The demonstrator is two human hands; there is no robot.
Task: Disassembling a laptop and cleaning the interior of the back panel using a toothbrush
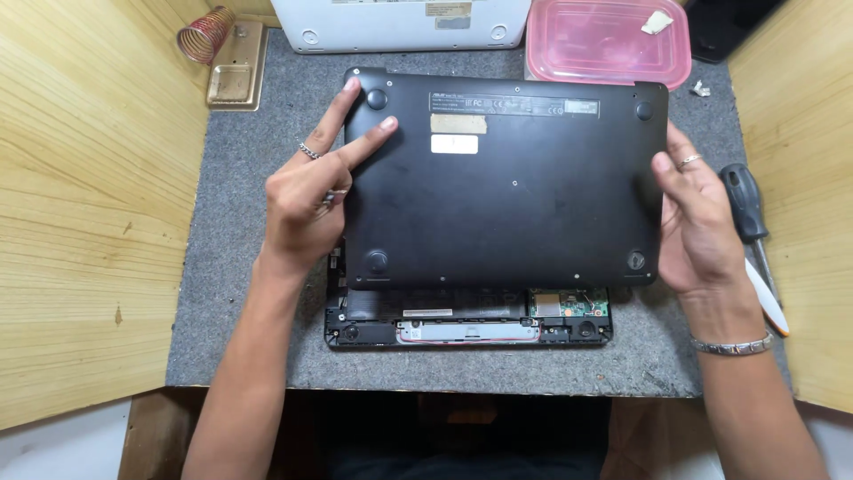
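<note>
A black laptop bottom cover (515, 213) lies tilted over the laptop's open body (471, 324), whose near strip shows a green circuit board and speakers. My left hand (311, 191) grips the cover's left edge, with two fingers stretched flat on its top left corner beside a rubber foot. My right hand (693, 222) clasps the cover's right edge, thumb on top.
All this rests on a grey felt mat (240, 267) between wooden side walls. A black-handled screwdriver (751, 222) and a white tool lie right of my right hand. A pink lidded box (609, 40), a white laptop (391, 22) and a wire coil stand (213, 40) sit at the back.
</note>
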